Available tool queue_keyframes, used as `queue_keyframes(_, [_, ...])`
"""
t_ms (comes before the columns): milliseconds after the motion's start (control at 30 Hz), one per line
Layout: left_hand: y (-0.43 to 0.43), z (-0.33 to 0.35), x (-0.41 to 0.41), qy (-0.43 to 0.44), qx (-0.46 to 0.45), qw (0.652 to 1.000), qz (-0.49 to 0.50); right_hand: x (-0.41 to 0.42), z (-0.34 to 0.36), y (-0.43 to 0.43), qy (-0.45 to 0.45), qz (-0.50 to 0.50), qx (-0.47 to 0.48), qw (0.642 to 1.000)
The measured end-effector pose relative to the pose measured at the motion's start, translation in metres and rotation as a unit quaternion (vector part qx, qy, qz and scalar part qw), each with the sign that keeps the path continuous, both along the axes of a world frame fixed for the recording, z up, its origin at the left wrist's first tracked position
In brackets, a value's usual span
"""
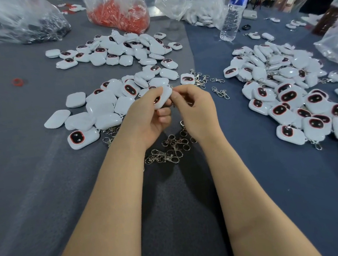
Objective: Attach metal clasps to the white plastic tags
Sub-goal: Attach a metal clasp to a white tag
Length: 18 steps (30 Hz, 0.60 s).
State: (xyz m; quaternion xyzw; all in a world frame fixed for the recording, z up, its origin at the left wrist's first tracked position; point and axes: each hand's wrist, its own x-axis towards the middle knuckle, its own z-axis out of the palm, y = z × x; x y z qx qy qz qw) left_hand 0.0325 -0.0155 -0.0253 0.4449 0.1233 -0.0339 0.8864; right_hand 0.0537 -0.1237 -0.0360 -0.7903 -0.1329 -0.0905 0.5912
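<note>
At frame centre, the left hand [147,117] grips a white tag [162,97]; right hand [195,109] fingers pinch a metal clasp [173,104] at its edge.

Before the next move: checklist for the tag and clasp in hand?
1. Grip: left hand holds the white plastic tag with red-rimmed dark window: ok.
2. Pinch: right hand pinches the silver metal clasp at the tag's edge: ok.
3. Clasp hooked through the tag's loop: cannot tell, fingers hide it.
4. Supply: loose spare clasps lie on the grey cloth by the wrists: ok.
5. Stock: pile of bare tags lies left of the hands: ok.
</note>
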Motion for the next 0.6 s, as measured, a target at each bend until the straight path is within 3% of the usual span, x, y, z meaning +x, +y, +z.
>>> queue_keyframes(267, [0.0035,0.0060,-0.0028,0.040,-0.075,0.992,-0.088,-0.0038,0.0046,0.0027,0.001,0.018,0.048,0.999])
queue_keyframes(433, [0.0052,0.0039,-0.0029,0.057,-0.076,0.992,-0.086,-0.0039,0.0049,0.0025,-0.022,-0.028,-0.032,0.999])
queue_keyframes(533, [0.0025,0.0034,-0.0037,0.049,0.016,0.998,-0.047,-0.0058,0.0048,0.0007,-0.085,-0.058,-0.095,0.990])
queue_keyframes(600, [-0.0009,0.0028,-0.0057,0.010,0.188,0.982,0.030,-0.0047,0.0032,-0.0006,-0.113,-0.063,-0.160,0.979])
